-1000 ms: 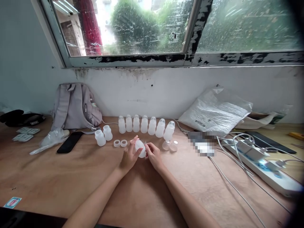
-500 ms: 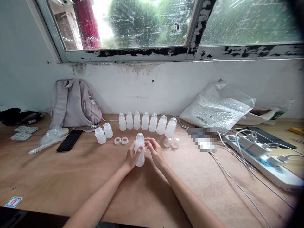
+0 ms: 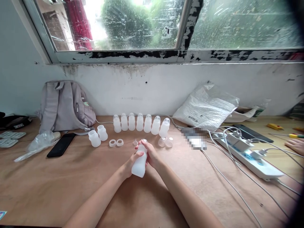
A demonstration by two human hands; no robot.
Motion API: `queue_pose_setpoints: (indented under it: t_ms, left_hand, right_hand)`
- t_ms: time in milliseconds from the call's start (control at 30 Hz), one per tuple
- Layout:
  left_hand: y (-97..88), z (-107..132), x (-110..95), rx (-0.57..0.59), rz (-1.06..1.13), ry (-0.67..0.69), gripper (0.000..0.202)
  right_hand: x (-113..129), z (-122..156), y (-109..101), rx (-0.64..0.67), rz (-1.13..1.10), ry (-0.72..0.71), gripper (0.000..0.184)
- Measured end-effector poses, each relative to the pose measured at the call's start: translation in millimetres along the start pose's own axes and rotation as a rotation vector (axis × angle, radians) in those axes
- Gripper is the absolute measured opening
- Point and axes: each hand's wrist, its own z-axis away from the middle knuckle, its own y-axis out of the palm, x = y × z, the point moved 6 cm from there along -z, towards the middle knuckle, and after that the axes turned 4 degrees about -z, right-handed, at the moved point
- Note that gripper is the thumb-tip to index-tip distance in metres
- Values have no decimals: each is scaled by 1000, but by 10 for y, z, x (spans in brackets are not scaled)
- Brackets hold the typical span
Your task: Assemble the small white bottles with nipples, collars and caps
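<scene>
A milky-white baby bottle (image 3: 138,167) is tilted in front of me, its base toward me. My left hand (image 3: 130,164) is wrapped round its body from the left. My right hand (image 3: 151,153) is closed round its upper part and covers most of the clear cap. Just beyond my fingers a small clear nipple (image 3: 135,143) lies on the table. Left of it are two white collar rings (image 3: 116,143) and two uncapped bottles (image 3: 94,139). Two clear caps (image 3: 165,143) lie to the right. Several capped bottles (image 3: 140,123) stand in a row behind.
A grey backpack (image 3: 65,106), a black phone (image 3: 61,145) and a plastic bag (image 3: 42,142) are at the left. At the right lie a silvery mailer bag (image 3: 205,106) and a white power strip (image 3: 251,158) with trailing cables. Another person's hand (image 3: 295,146) shows at the right edge.
My right hand has closed round the top of the bottle, which has tipped and come nearer me. The nipple has come into sight. The view has turned slightly right, bringing in another person's hand.
</scene>
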Motion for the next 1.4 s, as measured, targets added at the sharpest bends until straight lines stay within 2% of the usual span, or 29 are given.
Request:
queue_pose_setpoints:
  t_ms: [133, 267, 333, 467, 700, 800, 933, 1000, 1067, 1133, 1233, 1300, 1400]
  left_hand:
    - [-25, -34, 72, 56, 101, -41, 38]
    - [-32, -43, 79, 88, 81, -79, 39]
    - [-35, -38, 45, 49, 48, -66, 37]
    - [15, -9, -88, -16, -84, 43, 31]
    - [32, 2, -139, -56, -210, 85, 32]
    - [-8, -26, -137, -115, -287, 112, 30]
    - [-51, -58, -110, -138, -302, 86, 31]
    - [-76, -59, -85, -102, -264, 46, 32]
    - [-81, -37, -33, -10, -174, -34, 37]
    - [-22, 24, 32, 161, -64, -140, 44]
    - [135, 167, 83, 426, 5, -224, 51]
    - [208, 223, 93, 499, -17, -205, 49]
    - [242, 226, 131, 508, -49, -195, 46]
  right_hand:
    - [-7, 9, -9, -33, -54, -36, 38]
    - [-43, -1, 7, -15, -71, -20, 39]
    - [-47, -14, -14, -53, -70, -31, 36]
    - [7, -19, -71, -179, -8, -122, 34]
    - [18, -35, -107, -233, 43, -141, 32]
    - [-16, -71, -172, -259, 37, -150, 29]
    - [-48, -98, -190, -228, 29, -131, 28]
    - [-39, -99, -163, -174, 10, -110, 28]
    - [-12, -101, -147, -117, -9, -79, 28]
    - [53, -109, -179, -90, -30, -83, 28]
    - [218, -126, -311, -111, 36, -195, 30]
    - [326, -130, -424, -175, 249, -293, 34]
    - [488, -92, -568, -374, 750, -518, 35]
